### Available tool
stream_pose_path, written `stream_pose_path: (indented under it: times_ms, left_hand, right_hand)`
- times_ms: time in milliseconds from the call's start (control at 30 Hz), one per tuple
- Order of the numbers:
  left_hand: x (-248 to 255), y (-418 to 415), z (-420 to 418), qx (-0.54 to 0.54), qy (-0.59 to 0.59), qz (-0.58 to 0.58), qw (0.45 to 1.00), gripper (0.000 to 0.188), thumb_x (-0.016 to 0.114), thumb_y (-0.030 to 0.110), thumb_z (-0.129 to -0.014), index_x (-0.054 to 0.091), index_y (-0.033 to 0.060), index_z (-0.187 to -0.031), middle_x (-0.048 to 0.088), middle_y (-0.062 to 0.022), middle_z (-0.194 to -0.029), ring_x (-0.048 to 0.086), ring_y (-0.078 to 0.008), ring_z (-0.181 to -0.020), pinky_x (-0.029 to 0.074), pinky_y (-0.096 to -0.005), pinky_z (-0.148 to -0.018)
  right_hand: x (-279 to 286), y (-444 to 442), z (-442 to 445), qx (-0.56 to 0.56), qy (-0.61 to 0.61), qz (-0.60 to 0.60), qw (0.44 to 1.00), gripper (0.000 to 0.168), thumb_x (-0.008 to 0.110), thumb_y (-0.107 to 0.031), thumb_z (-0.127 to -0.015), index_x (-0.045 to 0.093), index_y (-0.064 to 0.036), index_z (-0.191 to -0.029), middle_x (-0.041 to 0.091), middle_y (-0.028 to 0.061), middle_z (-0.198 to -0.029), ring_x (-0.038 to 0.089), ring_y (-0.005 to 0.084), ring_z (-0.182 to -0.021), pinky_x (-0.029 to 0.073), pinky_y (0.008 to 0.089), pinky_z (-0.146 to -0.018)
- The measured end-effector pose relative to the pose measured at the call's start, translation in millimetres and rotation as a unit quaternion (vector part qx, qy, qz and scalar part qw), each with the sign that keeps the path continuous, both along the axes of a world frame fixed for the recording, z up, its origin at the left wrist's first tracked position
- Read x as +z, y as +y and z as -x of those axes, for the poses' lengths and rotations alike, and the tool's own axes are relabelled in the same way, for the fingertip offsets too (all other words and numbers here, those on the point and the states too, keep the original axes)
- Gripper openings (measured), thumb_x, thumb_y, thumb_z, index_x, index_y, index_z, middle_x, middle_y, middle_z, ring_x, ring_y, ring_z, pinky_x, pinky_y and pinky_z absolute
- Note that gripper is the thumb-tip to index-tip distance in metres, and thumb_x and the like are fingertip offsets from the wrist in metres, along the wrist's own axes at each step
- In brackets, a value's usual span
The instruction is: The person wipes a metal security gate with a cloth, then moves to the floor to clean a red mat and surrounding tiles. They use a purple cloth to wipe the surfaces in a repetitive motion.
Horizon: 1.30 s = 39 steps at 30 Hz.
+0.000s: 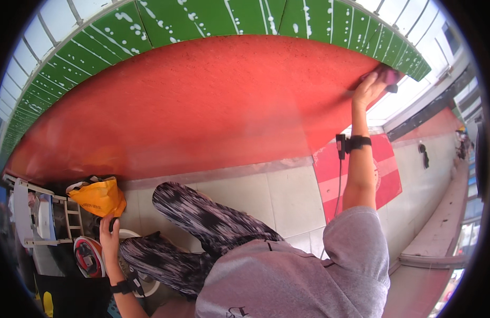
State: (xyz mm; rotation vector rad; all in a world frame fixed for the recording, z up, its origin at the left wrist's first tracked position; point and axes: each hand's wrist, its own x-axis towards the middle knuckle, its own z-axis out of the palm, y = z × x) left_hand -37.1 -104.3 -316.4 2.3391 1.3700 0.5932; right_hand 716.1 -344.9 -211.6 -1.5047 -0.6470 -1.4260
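My right hand [368, 89] is stretched out to the upper right, pressing a dark purple cloth [386, 77] against the far end of a red wall panel [213, 107]. Above the red surface runs a green band [213, 20] with white drip patterns. My left hand [109, 234] is low at the left, just below a yellow bag [104, 196] that bears writing. Its fingers are at a small black thing by the bag; whether they grip it is not clear. Both wrists wear black straps with small devices.
At the left stand a light-coloured folding frame [72, 218] and a round white and red container [88, 258]. A white bucket [151, 286] is partly behind my leg. A red mat [328, 175] lies on the tiled floor [245, 198]. A long ledge [431, 234] runs along the right.
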Motion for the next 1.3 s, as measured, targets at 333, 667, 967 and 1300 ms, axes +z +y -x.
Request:
stream_pose_path:
  times_ms: [333,667,967,1300]
  left_hand:
    - [-42,-34,4,0.118,0.098,0.128,0.98,0.035,0.058,0.038,-0.081,0.067,0.0079,-0.095,0.065,-0.0169,-0.084,0.061,-0.0328,-0.083,0.046,-0.0369,-0.074]
    - [-48,-24,15,0.12,0.175,0.141,0.967,0.037,0.058,0.043,-0.077,0.069,0.0085,-0.087,0.064,-0.0192,-0.079,0.061,-0.0351,-0.082,0.046,-0.0405,-0.074]
    - [-41,-38,11,0.173,0.181,0.126,0.96,0.033,0.059,0.04,-0.077,0.069,0.0094,-0.082,0.063,-0.0175,-0.077,0.06,-0.036,-0.08,0.047,-0.0417,-0.071]
    - [-52,-33,3,0.203,0.208,0.11,0.95,0.035,0.058,0.042,-0.077,0.069,0.01,-0.085,0.064,-0.0184,-0.078,0.061,-0.0357,-0.081,0.047,-0.0418,-0.074]
  right_hand:
    - [-20,94,106,0.075,0.082,-0.104,0.988,0.048,0.039,-0.024,-0.092,0.037,0.01,-0.127,0.034,0.0276,-0.133,0.026,0.041,-0.127,0.016,0.0481,-0.106]
    - [-8,-20,-35,-0.096,0.041,-0.009,0.994,0.048,0.039,-0.018,-0.089,0.035,0.006,-0.131,0.049,0.0214,-0.108,0.049,0.0276,-0.091,0.039,0.0387,-0.085]
    - [-29,66,67,0.017,0.137,-0.096,0.986,0.053,0.031,-0.028,-0.096,0.028,0.01,-0.132,0.026,0.0285,-0.138,0.024,0.0429,-0.128,0.013,0.0482,-0.108]
    - [-86,264,335,0.272,-0.168,0.322,0.891,0.041,0.05,-0.012,-0.077,0.053,-0.011,-0.118,0.048,0.0038,-0.128,0.052,0.0148,-0.107,0.022,0.049,-0.102]
